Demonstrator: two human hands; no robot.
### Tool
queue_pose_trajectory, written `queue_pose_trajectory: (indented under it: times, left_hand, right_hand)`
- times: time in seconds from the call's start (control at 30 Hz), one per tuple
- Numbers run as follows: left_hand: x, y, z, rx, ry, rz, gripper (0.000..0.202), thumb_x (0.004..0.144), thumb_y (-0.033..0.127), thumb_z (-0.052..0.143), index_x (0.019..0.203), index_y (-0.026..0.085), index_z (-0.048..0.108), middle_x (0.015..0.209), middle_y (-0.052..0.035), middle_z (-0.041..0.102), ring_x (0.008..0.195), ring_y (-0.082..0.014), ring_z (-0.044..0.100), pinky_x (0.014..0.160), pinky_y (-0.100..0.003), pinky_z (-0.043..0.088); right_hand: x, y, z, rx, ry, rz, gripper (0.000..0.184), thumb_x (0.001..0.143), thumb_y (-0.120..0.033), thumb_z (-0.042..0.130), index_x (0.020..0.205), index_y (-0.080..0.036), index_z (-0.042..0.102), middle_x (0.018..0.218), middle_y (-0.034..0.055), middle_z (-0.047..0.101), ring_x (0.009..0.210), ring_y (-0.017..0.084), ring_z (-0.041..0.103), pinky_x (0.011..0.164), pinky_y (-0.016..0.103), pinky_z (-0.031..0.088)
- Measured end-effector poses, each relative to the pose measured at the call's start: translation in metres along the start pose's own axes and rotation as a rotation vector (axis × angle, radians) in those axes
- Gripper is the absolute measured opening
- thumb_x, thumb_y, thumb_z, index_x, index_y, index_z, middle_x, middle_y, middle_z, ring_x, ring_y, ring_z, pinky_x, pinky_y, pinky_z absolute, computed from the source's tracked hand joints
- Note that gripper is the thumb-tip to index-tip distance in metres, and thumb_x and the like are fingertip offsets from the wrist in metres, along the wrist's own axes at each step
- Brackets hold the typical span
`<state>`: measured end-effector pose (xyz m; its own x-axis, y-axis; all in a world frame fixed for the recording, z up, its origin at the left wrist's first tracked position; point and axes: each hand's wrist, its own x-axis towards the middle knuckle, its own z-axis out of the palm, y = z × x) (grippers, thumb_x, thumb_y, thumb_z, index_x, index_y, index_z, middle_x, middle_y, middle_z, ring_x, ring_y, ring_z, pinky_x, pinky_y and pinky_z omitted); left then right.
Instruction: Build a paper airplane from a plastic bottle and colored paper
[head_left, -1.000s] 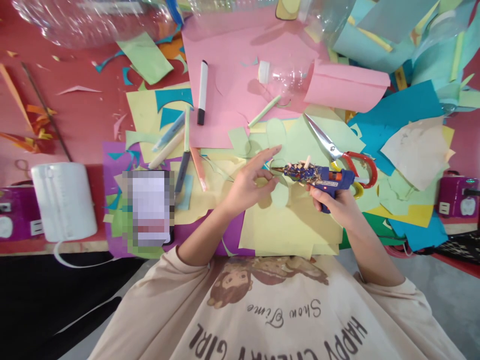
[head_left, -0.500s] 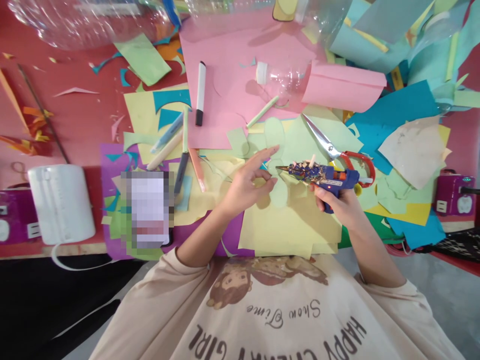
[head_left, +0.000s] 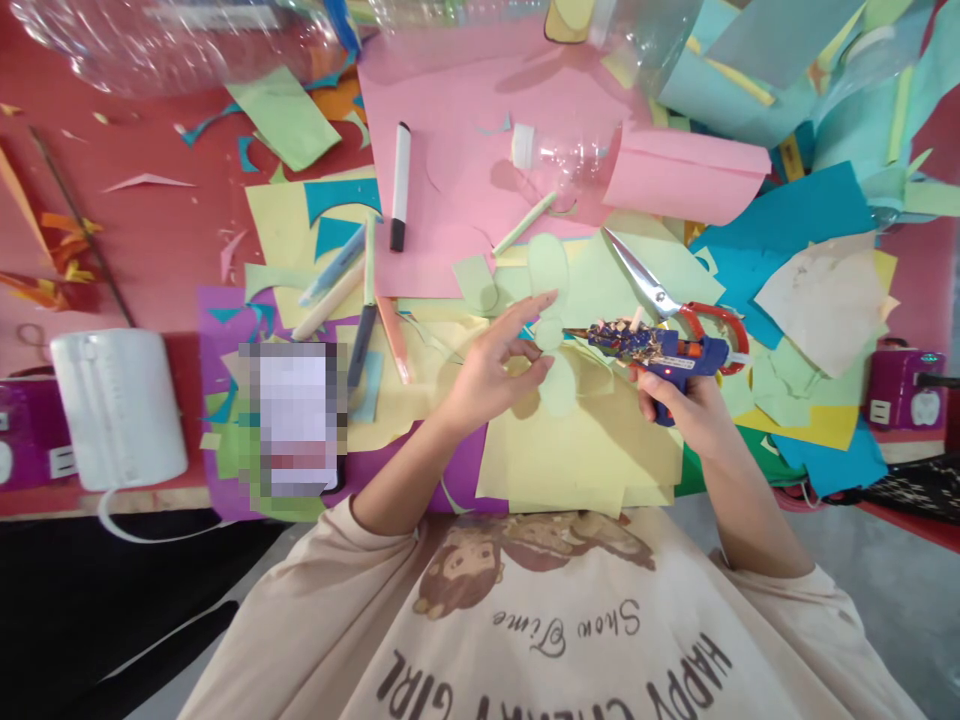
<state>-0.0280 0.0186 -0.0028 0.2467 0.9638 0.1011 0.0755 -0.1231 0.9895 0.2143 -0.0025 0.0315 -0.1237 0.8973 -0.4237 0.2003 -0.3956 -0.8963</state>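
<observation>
Right hand [head_left: 686, 405]: wrapped around the grip of a blue plastic glue gun [head_left: 675, 376], its small red light lit.
Glue gun nozzle: metal tip aimed toward the left hand [head_left: 491, 370], just beside the middle of a pale green paper cutout with rounded lobes [head_left: 549, 265]; gold and pale flakes cling to the barrel.
Left hand: forefinger stretched out, thumb and other fingers bent in at the cutout's near side; whether they pinch it or only touch it, I cannot tell.
Paper cutout: at the left hand's fingertips, between the two hands.
Scissors: silver-bladed, red-handled scissors [head_left: 658, 298] lying open just beyond the right hand, handles partly behind the glue gun.
Bottle: clear plastic bottle with a white cap [head_left: 570, 155], beyond both hands, pink paper around one end.
Marker: white barrel, black cap [head_left: 400, 190], ahead and left of the left hand.
Phone: blurred bright screen [head_left: 300, 420], left of the left hand.
Yellow paper sheets [head_left: 581, 465]: on the bench [head_left: 172, 130], nearer the body than both hands.
</observation>
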Motion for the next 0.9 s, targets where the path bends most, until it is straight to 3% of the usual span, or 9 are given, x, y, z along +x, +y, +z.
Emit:
queue_pose_trajectory:
  times: [0.2, 0.37, 0.6, 0.9]
  left_hand:
    - [0.0, 0.0003, 0.0003, 0.002, 0.002, 0.008, 0.056, 0.084, 0.017, 0.06, 0.137, 0.029, 0.049, 0.146, -0.0106, 0.049, 0.072, -0.0039, 0.062, 0.065, -0.015, 0.053]
    - [0.0, 0.0013, 0.0008, 0.002, -0.01, 0.0, 0.056, 0.083, 0.015, 0.059, 0.137, 0.028, 0.049, 0.145, -0.0106, 0.05, 0.07, -0.003, 0.061, 0.064, -0.014, 0.053]
    - [-0.0001, 0.0018, 0.0009, -0.008, -0.017, -0.023, 0.056, 0.082, 0.013, 0.059, 0.136, 0.027, 0.05, 0.145, -0.0114, 0.05, 0.065, -0.0014, 0.059, 0.067, -0.015, 0.054]
    - [-0.0004, 0.0027, 0.0008, -0.005, -0.021, -0.033, 0.056, 0.083, 0.016, 0.06, 0.137, 0.029, 0.05, 0.145, -0.0114, 0.049, 0.062, -0.0006, 0.059, 0.066, -0.016, 0.055]
  right_hand:
    - [-0.0002, -0.0053, -0.0058, 0.003, 0.136, -0.062, 0.027, 0.073, -0.045, 0.073, 0.08, -0.02, 0.068, 0.075, 0.0021, 0.068, 0.045, 0.009, 0.051, 0.043, 0.026, 0.045]
    - [-0.0005, -0.0076, -0.0023, -0.008, 0.081, -0.124, 0.02, 0.076, -0.04, 0.072, 0.075, -0.021, 0.066, 0.071, 0.001, 0.065, 0.046, 0.01, 0.052, 0.043, 0.027, 0.044]
    - [0.0018, -0.0043, 0.001, -0.083, 0.031, -0.065, 0.025, 0.079, -0.044, 0.069, 0.076, -0.02, 0.062, 0.059, -0.0017, 0.056, 0.049, 0.012, 0.051, 0.046, 0.027, 0.041]
    - [0.0031, -0.007, 0.0034, -0.084, 0.011, -0.055, 0.024, 0.08, -0.042, 0.069, 0.079, -0.019, 0.061, 0.061, -0.0029, 0.056, 0.048, 0.009, 0.05, 0.046, 0.024, 0.041]
